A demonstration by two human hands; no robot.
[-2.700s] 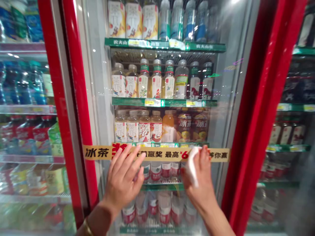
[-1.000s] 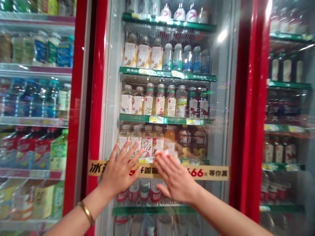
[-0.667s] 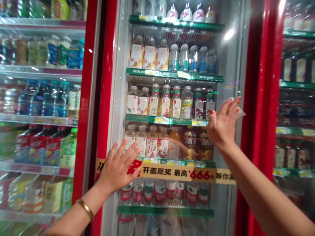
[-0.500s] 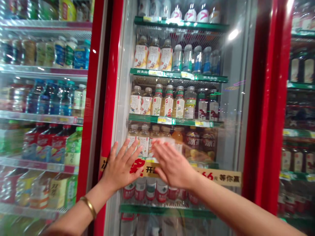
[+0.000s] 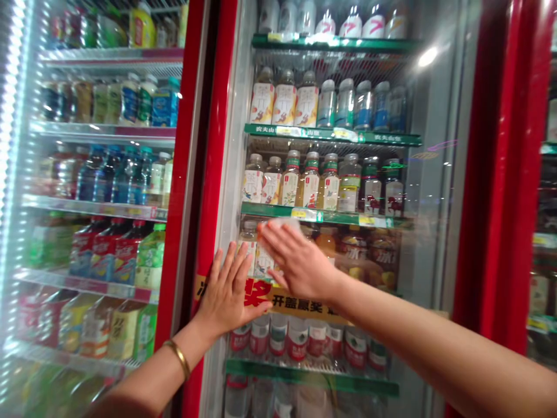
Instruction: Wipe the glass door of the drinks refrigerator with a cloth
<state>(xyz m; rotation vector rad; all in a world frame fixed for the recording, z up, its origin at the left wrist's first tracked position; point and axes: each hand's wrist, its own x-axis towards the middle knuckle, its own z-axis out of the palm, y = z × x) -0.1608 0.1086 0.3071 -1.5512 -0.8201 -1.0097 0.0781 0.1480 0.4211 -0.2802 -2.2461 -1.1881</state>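
Observation:
My left hand (image 5: 230,290) lies spread against the glass door (image 5: 435,191) of a drinks fridge, near its red left frame (image 5: 217,145). Its thumb reaches over a yellow banner strip (image 5: 300,303) with red and black lettering. A gold bangle (image 5: 178,358) circles the wrist. Higher and to the right, my right hand (image 5: 300,255) is pressed flat to the same glass, blurred by motion. Under its fingers a whitish tissue (image 5: 287,223) peeks out at the top edge; most of it is hidden by the hand. Bottles stand on shelves behind the glass.
Left of the red frame, another fridge holds shelves of colourful bottles (image 5: 104,249). Behind the glass, green-edged shelves (image 5: 313,384) carry tea bottles (image 5: 285,101) and red-labelled containers (image 5: 298,339). A further red-framed cabinet (image 5: 522,191) stands on the right.
My right hand has slid up and slightly left over the glass with the whitish tissue. My left hand stays on the door. The view has shifted, showing more of the left fridge.

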